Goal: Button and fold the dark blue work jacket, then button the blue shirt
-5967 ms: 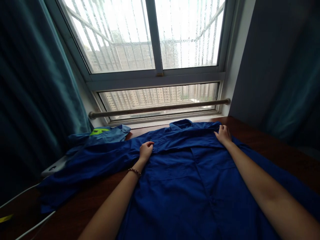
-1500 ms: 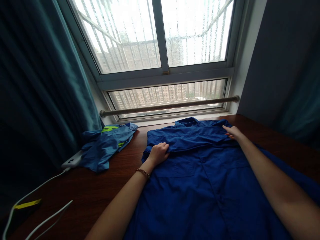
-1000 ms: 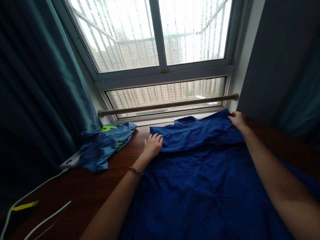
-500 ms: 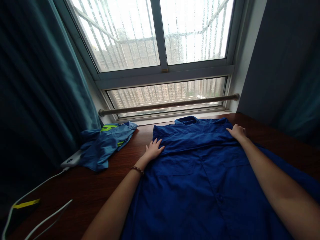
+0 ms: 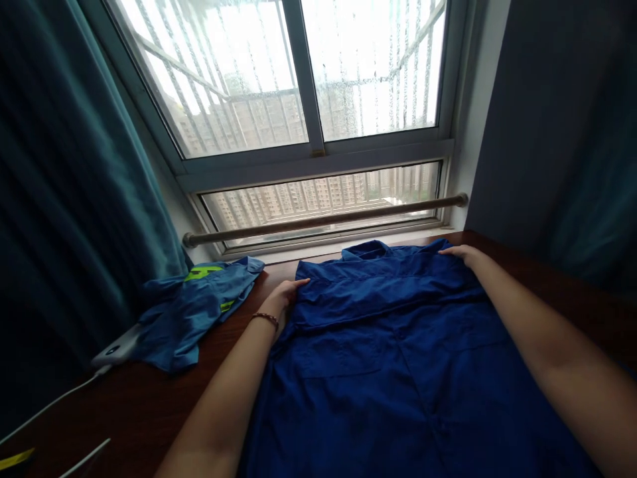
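Note:
A dark blue work shirt lies spread on the brown wooden surface, its collar toward the window. Buttons run down its middle and pocket outlines show on the chest. At the shirt's far left edge, my left hand pinches the cloth, thumb on top and the other fingers underneath. My right hand grips the far right corner near the shoulder in the same way, its fingers mostly hidden below the cloth. A beaded bracelet is on my left wrist.
Left of the shirt lies a crumpled lighter blue garment with yellow-green patches. Beside it is a white power strip with a cable. A metal rail crosses before the window, and a teal curtain hangs at left.
My left hand has gone from lying spread on the cloth to pinching its left edge. My right hand has closed on the right corner. The view has shifted slightly.

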The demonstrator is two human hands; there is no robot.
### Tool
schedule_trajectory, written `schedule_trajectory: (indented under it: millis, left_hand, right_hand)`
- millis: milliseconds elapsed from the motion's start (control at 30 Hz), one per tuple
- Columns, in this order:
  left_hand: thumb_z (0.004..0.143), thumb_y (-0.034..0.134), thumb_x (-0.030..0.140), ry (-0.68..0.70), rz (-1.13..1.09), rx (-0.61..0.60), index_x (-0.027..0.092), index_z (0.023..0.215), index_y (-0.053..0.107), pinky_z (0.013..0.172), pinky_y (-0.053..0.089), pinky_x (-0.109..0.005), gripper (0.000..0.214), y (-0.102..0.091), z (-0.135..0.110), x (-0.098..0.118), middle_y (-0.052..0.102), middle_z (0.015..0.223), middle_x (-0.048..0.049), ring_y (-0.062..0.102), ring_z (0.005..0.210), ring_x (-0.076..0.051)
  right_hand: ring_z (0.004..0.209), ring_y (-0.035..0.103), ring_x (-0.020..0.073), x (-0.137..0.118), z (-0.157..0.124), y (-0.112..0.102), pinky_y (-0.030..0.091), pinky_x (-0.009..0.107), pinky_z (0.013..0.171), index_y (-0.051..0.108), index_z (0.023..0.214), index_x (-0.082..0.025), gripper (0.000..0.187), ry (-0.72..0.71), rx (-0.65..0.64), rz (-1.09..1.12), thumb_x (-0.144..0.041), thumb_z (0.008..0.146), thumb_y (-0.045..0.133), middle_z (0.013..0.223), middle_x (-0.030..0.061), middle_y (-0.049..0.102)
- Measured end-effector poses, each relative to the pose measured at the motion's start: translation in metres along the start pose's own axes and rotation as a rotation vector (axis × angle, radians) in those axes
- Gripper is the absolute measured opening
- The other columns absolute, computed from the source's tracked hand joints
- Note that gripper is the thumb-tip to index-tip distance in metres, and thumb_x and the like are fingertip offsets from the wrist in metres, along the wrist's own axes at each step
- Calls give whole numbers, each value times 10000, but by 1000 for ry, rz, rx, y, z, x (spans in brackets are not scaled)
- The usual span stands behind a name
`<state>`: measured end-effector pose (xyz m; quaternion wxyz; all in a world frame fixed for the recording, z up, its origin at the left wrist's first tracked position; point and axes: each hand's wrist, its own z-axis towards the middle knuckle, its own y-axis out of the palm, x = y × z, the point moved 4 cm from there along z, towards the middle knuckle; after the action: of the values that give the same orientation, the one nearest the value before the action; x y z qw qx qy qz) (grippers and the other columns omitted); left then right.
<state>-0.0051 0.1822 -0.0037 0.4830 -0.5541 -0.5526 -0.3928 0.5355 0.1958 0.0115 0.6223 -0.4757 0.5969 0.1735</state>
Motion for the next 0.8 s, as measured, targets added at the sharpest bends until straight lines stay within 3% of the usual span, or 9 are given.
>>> schedule_trajectory:
  millis: [100, 167, 333, 467, 533, 633, 700, 800]
  left_hand:
    - [497, 717, 59, -28, -22, 63, 100, 611, 575, 453, 483, -316, 187, 8, 8, 17, 567, 465, -32, 566, 448, -190]
    - [504, 692, 12, 21, -63, 151, 91, 611, 567, 441, 469, -279, 182, 8, 14, 39, 542, 444, -9, 537, 408, -151]
    - [651, 628, 84, 276, -226, 358, 110, 776, 568, 512, 477, -206, 141, 2, 11, 118, 569, 582, 19, 534, 449, -67]
    - [654, 624, 82, 522, -446, 372, 108, 788, 571, 620, 513, -236, 146, -6, -21, 156, 587, 694, 2, 586, 564, -81]
    - [642, 624, 68, 600, -518, 288, 107, 756, 576, 652, 520, -257, 129, -10, -46, 155, 600, 724, -15, 606, 617, -107]
    - [624, 641, 87, 564, -472, 162, 123, 755, 595, 652, 516, -237, 143, -23, -88, 125, 623, 766, -25, 613, 666, -119]
    - [582, 676, 105, 460, -374, 115, 128, 740, 606, 564, 497, -200, 174, -36, -117, 91, 625, 733, -19, 598, 611, -107]
    - [535, 727, 172, 248, -108, 2, 139, 597, 575, 362, 349, -155, 167, -54, -161, 32, 511, 474, 39, 444, 378, -51]
  right_hand:
    - [518, 591, 209, -19, 3, 0, 508, 334, 476, 610, 663, -95, 236, -37, 10, 181, -151, 493, 763, 470, 33, 576]
    - [510, 585, 176, -41, 5, -3, 513, 301, 482, 613, 731, -86, 244, -111, 38, 304, -142, 536, 748, 491, 13, 580]
    - [581, 586, 81, -110, -1, -26, 509, 202, 598, 601, 901, -113, 274, -373, 75, 578, -131, 644, 696, 635, -45, 622]
    - [627, 591, 82, -147, -28, -55, 494, 241, 679, 588, 940, -48, 297, -572, -23, 808, -62, 657, 678, 662, -26, 638]
    - [664, 596, 85, -147, -48, -69, 484, 251, 716, 583, 956, -33, 295, -626, -96, 819, -31, 670, 659, 681, -11, 648]
    - [728, 601, 98, -117, -82, -89, 475, 249, 764, 607, 922, -45, 258, -644, -205, 778, 4, 671, 636, 760, 25, 666]
    - [782, 603, 123, -77, -102, -102, 474, 247, 799, 636, 894, -98, 261, -607, -238, 667, -8, 649, 640, 847, 35, 669]
    - [860, 603, 224, 0, -125, -119, 488, 327, 831, 665, 845, -203, 300, -507, -267, 351, -138, 558, 720, 890, 35, 667]
